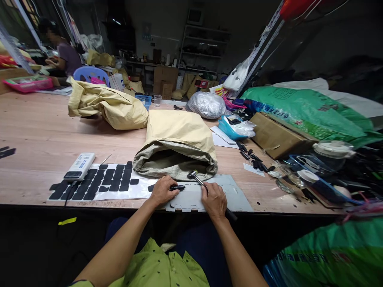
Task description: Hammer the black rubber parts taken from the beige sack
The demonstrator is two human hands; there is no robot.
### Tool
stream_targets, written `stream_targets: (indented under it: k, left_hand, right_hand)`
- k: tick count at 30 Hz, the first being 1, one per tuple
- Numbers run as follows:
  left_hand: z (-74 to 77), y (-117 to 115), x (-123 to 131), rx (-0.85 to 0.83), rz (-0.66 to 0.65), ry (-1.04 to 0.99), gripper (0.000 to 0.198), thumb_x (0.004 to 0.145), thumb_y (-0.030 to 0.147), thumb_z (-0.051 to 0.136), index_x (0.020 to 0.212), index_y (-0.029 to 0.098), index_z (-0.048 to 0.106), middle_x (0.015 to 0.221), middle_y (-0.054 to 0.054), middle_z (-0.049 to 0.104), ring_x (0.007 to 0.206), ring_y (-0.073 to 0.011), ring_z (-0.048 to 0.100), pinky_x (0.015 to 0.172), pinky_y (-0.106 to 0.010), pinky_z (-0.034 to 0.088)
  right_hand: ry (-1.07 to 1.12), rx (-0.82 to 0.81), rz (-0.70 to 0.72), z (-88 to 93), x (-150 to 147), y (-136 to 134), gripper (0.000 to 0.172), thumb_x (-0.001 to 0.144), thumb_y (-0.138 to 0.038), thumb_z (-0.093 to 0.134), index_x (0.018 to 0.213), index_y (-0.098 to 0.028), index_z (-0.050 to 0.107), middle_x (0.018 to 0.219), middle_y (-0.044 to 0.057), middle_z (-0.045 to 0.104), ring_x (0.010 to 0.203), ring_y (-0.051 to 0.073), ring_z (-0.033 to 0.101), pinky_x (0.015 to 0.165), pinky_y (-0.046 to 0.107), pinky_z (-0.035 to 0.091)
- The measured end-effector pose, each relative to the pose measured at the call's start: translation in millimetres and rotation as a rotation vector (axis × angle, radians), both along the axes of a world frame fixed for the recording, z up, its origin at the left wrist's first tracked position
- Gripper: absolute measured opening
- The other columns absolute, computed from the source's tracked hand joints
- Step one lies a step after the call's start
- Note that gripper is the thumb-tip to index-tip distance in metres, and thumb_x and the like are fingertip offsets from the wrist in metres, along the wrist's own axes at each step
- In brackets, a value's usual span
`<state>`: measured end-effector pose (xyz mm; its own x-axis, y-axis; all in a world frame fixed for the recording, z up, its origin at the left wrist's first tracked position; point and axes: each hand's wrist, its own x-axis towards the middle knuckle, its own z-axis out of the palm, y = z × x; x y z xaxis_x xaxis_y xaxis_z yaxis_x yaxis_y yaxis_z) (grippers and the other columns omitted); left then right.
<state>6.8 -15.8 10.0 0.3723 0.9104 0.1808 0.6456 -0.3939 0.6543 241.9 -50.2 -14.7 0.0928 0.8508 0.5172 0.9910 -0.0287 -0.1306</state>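
My left hand (162, 190) pinches a small black part (177, 187) and holds it down on a grey metal plate (236, 197) at the table's front edge. My right hand (214, 200) is wrapped round the handle of a small hammer, whose silver head (192, 174) is raised just behind the black part. Directly behind both hands lies an open tan woven sack (176, 143). To the left, a white sheet (140, 191) carries several black square pads (103, 182).
A white remote-like device (79, 166) lies on the pad sheet. A second tan sack (104, 105), a cardboard box (277, 135), loose black parts (254, 157), plastic bags and containers crowd the table's right. Another person (64, 54) sits far left behind it.
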Motion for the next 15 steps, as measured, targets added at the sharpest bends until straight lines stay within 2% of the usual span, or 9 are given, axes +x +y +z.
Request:
stream_targets:
  k: [6, 10, 12, 15]
  left_hand:
    - [2.7, -0.5, -2.0, 0.008, -0.041, -0.007, 0.012, 0.075, 0.028, 0.071, 0.083, 0.02, 0.073, 0.082, -0.002, 0.061, 0.079, -0.0188, 0.053, 0.074, -0.031, 0.042]
    - [8.7, -1.6, -5.2, -0.015, -0.093, 0.008, 0.013, 0.071, 0.028, 0.074, 0.08, 0.02, 0.072, 0.087, -0.002, 0.06, 0.082, -0.019, 0.053, 0.079, -0.033, 0.042]
    - [15.7, -4.9, -11.0, -0.071, -0.167, 0.041, 0.017, 0.068, 0.029, 0.077, 0.082, 0.021, 0.074, 0.098, -0.004, 0.06, 0.093, -0.0215, 0.054, 0.086, -0.036, 0.042]
    - [26.8, -17.7, -24.6, -0.199, -0.347, 0.113, 0.022, 0.063, 0.03, 0.083, 0.083, 0.025, 0.076, 0.13, -0.005, 0.053, 0.119, -0.03, 0.046, 0.101, -0.044, 0.037]
  right_hand:
    - [0.031, 0.005, -0.033, 2.8, -6.2, -3.4, 0.02, 0.09, -0.027, 0.053, 0.101, -0.021, 0.068, 0.088, 0.004, 0.063, 0.082, 0.019, 0.048, 0.074, 0.03, 0.032]
    - [0.034, 0.013, -0.038, 4.6, -6.8, -3.0, 0.018, 0.089, -0.026, 0.054, 0.098, -0.021, 0.069, 0.088, 0.004, 0.063, 0.082, 0.019, 0.048, 0.074, 0.029, 0.032]
    - [0.033, 0.019, -0.036, 4.7, -6.9, -2.7, 0.018, 0.089, -0.026, 0.054, 0.099, -0.021, 0.069, 0.088, 0.004, 0.063, 0.081, 0.018, 0.048, 0.075, 0.029, 0.032]
    - [0.037, 0.02, -0.039, 4.6, -7.4, -2.4, 0.019, 0.089, -0.026, 0.054, 0.1, -0.02, 0.069, 0.088, 0.004, 0.063, 0.081, 0.018, 0.048, 0.075, 0.029, 0.032]
